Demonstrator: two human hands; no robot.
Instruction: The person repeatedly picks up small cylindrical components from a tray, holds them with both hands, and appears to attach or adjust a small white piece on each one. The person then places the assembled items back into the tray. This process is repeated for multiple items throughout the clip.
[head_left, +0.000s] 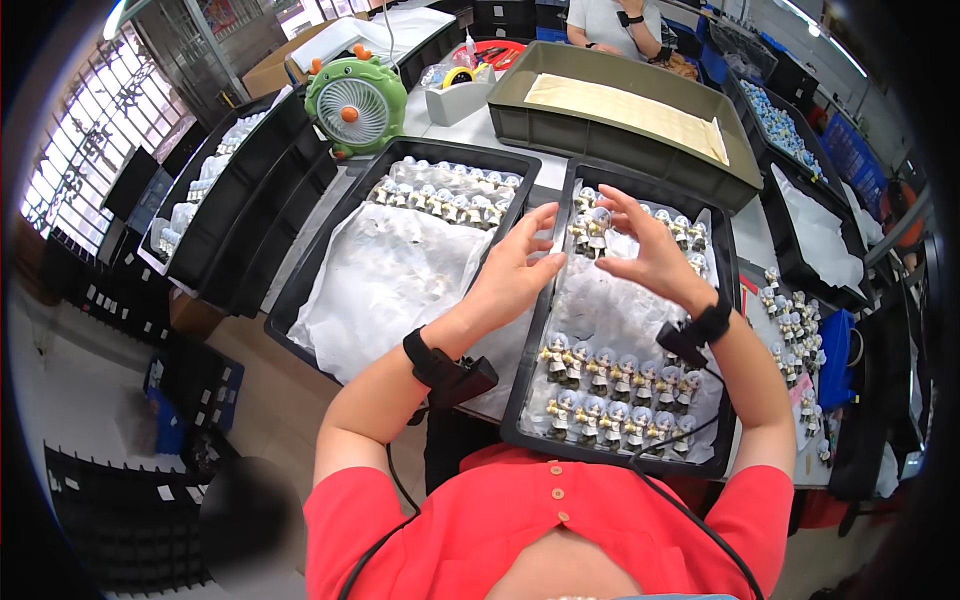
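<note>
My left hand (515, 268) hovers over the gap between two black trays, its fingers apart and nothing in them. Over the far part of the right tray (533, 375) is my right hand (648, 248), thumb and fingers spread in a curve. Small pale-haired figurines (592, 232) stand just left of its fingertips, and I see no grip on them. More figurines (620, 380) fill two rows at the near end of this tray, on white plastic film (590, 315). The left tray (290, 310) has figurines (450, 200) at its far end and crumpled film over the rest.
A green frog-like fan (355, 105) stands behind the left tray. Beyond the right tray lies a large olive bin (620, 135) with a cream cloth. Loose figurines (795, 325) and a blue container (838, 355) are at the right. Another person (615, 25) is at the back.
</note>
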